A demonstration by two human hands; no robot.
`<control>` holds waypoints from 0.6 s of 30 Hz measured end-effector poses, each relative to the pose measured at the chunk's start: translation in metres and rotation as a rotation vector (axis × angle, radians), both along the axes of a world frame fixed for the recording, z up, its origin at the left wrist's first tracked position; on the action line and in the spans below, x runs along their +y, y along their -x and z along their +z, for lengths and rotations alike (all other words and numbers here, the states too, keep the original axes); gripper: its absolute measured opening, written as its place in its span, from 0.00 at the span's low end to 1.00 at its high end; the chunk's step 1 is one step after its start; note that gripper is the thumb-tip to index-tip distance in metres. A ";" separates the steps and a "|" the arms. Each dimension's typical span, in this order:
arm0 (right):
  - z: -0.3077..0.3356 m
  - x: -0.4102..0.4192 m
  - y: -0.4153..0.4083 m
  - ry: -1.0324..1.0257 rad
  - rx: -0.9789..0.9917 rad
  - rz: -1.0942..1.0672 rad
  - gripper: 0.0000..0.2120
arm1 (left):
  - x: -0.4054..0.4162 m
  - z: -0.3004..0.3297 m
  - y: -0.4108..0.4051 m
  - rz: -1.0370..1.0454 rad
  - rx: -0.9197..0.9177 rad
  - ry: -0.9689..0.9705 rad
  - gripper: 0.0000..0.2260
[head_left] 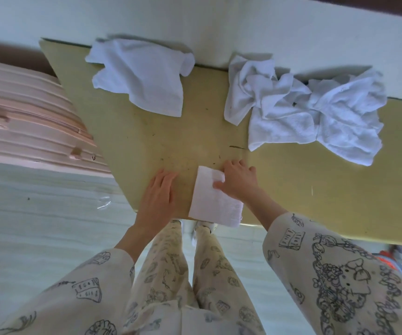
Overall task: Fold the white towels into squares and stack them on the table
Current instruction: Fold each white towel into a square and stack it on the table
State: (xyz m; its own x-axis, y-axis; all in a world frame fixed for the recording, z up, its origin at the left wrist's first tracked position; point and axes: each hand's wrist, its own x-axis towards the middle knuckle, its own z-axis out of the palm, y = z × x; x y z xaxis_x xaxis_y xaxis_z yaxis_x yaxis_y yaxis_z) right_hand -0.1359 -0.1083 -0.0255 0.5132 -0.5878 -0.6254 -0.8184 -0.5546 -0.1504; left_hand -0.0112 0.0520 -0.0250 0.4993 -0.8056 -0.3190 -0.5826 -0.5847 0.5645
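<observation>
Nearest: patterned pyjama sleeves [328,274] and trousers [171,274], standing at near edge of yellow-green table [291,189]. Folded white towel [213,198] lying at that edge, one corner overhanging slightly. Right hand [237,181] on towel's right side, fingers bent, thumb pressed on cloth; actual pinch cannot be told. Left hand [159,192] flat on tabletop just left of towel, fingers straight and close together, holding nothing. Pink ribbed suitcase [26,117] beside table, left. Farther: loosely spread white towel [142,76] at far left; crumpled heap of white towels [316,112] at far right, against pale wall [219,20].
</observation>
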 end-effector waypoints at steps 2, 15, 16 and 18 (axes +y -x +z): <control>0.005 0.003 -0.004 -0.018 0.030 0.023 0.18 | 0.007 0.004 -0.005 0.010 0.021 -0.009 0.16; 0.055 0.015 -0.031 -0.217 -0.068 0.259 0.11 | 0.067 0.055 0.006 0.476 0.025 0.147 0.15; 0.064 0.020 -0.036 -0.204 -0.089 0.319 0.14 | 0.078 0.060 0.013 0.521 0.034 0.157 0.15; 0.087 0.037 -0.047 -0.175 -0.140 0.443 0.15 | 0.103 0.072 0.029 0.618 0.052 0.164 0.16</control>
State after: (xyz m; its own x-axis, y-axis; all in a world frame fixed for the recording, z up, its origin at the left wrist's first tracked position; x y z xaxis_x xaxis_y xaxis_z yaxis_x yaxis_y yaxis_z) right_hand -0.0889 -0.0713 0.0618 0.7758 -0.1865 -0.6028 -0.4752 -0.8012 -0.3638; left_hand -0.0405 0.1552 0.0475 0.8744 -0.4145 -0.2524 -0.1353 -0.7076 0.6935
